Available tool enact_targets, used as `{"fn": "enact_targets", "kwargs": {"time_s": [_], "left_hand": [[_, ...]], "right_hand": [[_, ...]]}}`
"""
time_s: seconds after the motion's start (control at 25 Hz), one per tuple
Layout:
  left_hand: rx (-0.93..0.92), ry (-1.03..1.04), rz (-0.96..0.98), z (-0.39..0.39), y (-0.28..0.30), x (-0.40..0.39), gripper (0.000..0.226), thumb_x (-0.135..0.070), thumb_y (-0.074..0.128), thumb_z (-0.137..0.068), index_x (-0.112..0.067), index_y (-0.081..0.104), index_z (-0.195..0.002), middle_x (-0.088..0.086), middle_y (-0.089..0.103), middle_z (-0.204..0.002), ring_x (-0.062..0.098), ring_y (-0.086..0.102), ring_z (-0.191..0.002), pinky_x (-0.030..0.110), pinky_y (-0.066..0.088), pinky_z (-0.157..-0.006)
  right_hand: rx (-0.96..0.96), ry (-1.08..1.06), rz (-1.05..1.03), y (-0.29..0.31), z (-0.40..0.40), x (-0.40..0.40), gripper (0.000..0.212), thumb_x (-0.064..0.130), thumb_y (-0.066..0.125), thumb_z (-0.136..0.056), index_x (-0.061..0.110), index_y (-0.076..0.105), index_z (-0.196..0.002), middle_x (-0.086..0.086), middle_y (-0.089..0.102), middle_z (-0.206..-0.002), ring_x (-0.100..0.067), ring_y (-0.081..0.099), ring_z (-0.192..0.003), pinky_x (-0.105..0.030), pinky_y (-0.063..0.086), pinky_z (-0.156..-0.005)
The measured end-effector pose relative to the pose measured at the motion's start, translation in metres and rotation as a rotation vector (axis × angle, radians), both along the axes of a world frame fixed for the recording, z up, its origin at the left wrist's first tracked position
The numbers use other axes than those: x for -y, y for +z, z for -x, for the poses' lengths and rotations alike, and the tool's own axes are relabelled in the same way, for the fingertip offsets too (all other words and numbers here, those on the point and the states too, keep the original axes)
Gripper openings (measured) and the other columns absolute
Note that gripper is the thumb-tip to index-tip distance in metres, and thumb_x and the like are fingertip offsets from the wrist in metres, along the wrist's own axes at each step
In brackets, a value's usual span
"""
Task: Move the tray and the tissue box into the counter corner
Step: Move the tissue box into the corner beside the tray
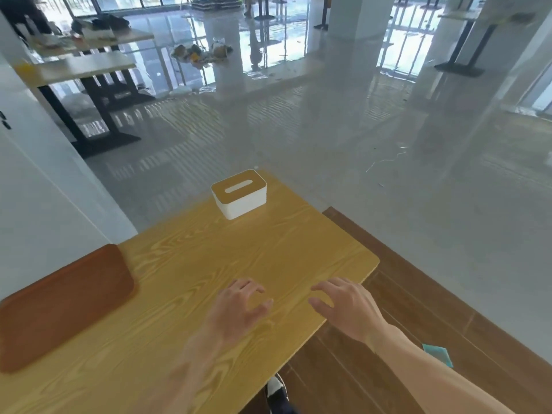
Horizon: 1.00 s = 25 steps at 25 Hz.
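Observation:
A white tissue box [239, 196] with a wooden slotted lid stands near the far corner of the yellow wooden counter [191, 264]. A reddish-brown tray [62, 303] lies flat at the counter's left side, against the white wall. My left hand [239, 306] hovers over the counter's near middle, fingers spread, holding nothing. My right hand [346, 306] hangs beside it near the counter's right edge, also with spread fingers and nothing in it. Both hands are well short of the box and to the right of the tray.
A white wall [44, 204] borders the counter on the left. Brown wood flooring [418, 309] and glossy grey floor lie to the right. My shoe [276, 392] shows below the counter edge. Other tables [83, 70] stand far left.

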State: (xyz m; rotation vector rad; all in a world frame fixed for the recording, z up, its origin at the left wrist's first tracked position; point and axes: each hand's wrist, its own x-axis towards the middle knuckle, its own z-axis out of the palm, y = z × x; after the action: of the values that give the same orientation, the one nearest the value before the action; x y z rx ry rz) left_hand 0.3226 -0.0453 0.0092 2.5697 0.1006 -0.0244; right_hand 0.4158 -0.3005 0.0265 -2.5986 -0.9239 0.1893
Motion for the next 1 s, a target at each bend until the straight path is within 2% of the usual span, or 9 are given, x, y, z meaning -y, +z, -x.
{"fn": "enact_targets", "kwargs": {"time_s": [0.12,0.32,0.6,0.84,1.0], "left_hand": [[0.042,0.061,0.024,-0.035,-0.003,-0.018,0.037,-0.049,0.058,-0.094,-0.021,0.066,-0.117,-0.007,0.063,-0.12,0.012,0.055,-0.114,0.03,0.043,-0.093],[0.03,0.13,0.005,-0.08,-0.006,-0.051,0.038,-0.046,0.059,-0.095,-0.017,0.067,-0.119,-0.002,0.064,-0.123,0.015,0.052,-0.119,0.031,0.041,-0.097],[-0.031,0.268,0.033,-0.121,-0.021,-0.087,0.039,-0.051,0.058,-0.093,-0.02,0.068,-0.114,-0.004,0.064,-0.121,0.013,0.054,-0.116,0.031,0.039,-0.097],[-0.18,0.407,-0.054,-0.16,-0.03,-0.122,0.048,-0.059,0.053,-0.091,-0.024,0.064,-0.121,-0.001,0.059,-0.132,0.018,0.05,-0.126,0.038,0.04,-0.104],[-0.316,0.469,-0.099,-0.195,-0.035,-0.15,0.055,-0.064,0.053,-0.089,-0.028,0.058,-0.129,-0.001,0.054,-0.139,0.019,0.049,-0.127,0.041,0.041,-0.105]], "right_hand": [[-0.02,0.05,0.013,0.001,-0.046,-0.027,0.04,0.057,0.047,-0.096,0.031,0.065,-0.121,0.01,0.069,-0.117,-0.015,0.063,-0.107,-0.036,0.048,-0.091],[-0.042,0.117,0.028,-0.004,-0.101,-0.067,0.04,0.057,0.048,-0.096,0.031,0.065,-0.121,0.011,0.069,-0.116,-0.013,0.062,-0.107,-0.033,0.047,-0.09],[-0.095,0.186,0.077,-0.023,-0.181,-0.112,0.04,0.059,0.048,-0.095,0.033,0.064,-0.122,0.011,0.068,-0.12,-0.012,0.062,-0.108,-0.032,0.047,-0.089],[-0.139,0.289,0.127,-0.043,-0.264,-0.155,0.041,0.057,0.051,-0.094,0.032,0.063,-0.124,0.01,0.067,-0.126,-0.016,0.063,-0.109,-0.033,0.046,-0.089],[-0.142,0.343,0.18,-0.055,-0.329,-0.183,0.045,0.059,0.053,-0.092,0.032,0.059,-0.128,0.008,0.066,-0.126,-0.016,0.063,-0.108,-0.029,0.044,-0.08]]}}
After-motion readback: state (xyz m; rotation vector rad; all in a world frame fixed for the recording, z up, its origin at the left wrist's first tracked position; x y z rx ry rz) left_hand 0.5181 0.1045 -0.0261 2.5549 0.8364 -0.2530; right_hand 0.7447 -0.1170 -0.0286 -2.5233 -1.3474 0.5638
